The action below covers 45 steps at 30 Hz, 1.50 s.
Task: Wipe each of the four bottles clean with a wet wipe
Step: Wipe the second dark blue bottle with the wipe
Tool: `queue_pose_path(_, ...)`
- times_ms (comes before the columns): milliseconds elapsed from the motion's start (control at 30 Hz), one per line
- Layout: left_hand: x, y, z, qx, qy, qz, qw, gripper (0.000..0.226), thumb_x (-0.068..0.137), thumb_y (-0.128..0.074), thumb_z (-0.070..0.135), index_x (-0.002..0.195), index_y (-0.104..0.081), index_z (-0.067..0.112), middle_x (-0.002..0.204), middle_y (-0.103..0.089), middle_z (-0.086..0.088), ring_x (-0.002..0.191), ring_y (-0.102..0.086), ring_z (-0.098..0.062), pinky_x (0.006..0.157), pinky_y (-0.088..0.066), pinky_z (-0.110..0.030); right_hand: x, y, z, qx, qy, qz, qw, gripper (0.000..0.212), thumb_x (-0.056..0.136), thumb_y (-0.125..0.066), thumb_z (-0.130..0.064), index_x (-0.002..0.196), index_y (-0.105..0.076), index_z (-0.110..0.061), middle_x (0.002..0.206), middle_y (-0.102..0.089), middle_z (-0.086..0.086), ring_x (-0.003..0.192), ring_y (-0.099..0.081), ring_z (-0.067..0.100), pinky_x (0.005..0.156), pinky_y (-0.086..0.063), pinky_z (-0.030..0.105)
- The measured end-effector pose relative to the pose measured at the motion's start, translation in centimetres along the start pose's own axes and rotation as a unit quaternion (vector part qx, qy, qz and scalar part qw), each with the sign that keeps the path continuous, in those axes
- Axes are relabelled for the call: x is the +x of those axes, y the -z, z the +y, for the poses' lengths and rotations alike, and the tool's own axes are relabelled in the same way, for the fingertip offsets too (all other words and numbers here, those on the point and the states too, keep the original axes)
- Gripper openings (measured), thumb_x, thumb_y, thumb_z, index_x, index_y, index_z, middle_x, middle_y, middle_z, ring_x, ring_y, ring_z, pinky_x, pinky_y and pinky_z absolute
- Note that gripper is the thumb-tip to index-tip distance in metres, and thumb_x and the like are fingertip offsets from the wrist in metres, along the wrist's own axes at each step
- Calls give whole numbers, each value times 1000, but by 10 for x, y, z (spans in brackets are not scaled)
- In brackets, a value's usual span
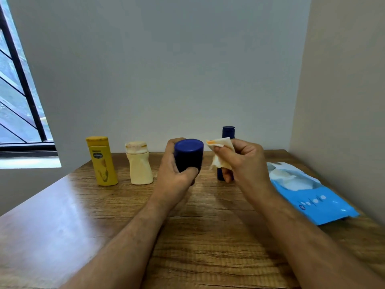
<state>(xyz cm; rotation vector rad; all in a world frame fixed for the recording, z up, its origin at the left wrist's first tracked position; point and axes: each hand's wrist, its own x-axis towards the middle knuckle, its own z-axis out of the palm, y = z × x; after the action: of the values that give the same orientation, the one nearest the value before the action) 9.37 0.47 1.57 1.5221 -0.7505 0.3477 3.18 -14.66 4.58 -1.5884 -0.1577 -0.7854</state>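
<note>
My left hand [175,174] grips a dark blue bottle [189,154], lifted off the table with its cap tilted toward me. My right hand [243,161] pinches a crumpled white wet wipe [221,147] with an orange stain, held just right of that bottle and apart from it. A second dark blue bottle [228,132] stands behind my right hand, mostly hidden. A yellow bottle [102,161] and a cream bottle [139,163] with an orange-stained cap stand upright to the left.
A blue wet wipe pack [308,195] lies open at the right, close to the side wall. The wooden table [198,236] meets the back wall behind the bottles. A barred window [18,90] is at the far left.
</note>
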Motion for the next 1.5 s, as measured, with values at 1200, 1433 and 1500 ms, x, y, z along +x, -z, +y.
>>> queue_pose_path(1200,3,1,-7,282,9,-17,959,49,76,-83,43,115,-53,38,114,-55,16,106,-56,-5,99,-52,-37,2,-4,11,-84,-63,-89,990,13,95,-63,-21,103,-73,-19,59,-63,-6,47,-53,7,45,-47,23)
queue_pose_path(1433,3,1,-4,305,47,27,951,31,71,-75,51,92,-56,38,84,-61,12,84,-59,-15,83,-56,-47,1,-4,4,-111,79,-9,991,16,93,-66,-23,99,-74,-36,72,-68,-21,65,-61,4,55,-48,14)
queue_pose_path(1500,2,-1,-2,285,63,19,956,31,73,-79,34,95,-57,36,87,-61,10,82,-61,-13,82,-58,-44,-1,-5,4,-123,106,-38,986,21,92,-67,-15,103,-76,-31,77,-67,-25,69,-61,1,58,-47,12)
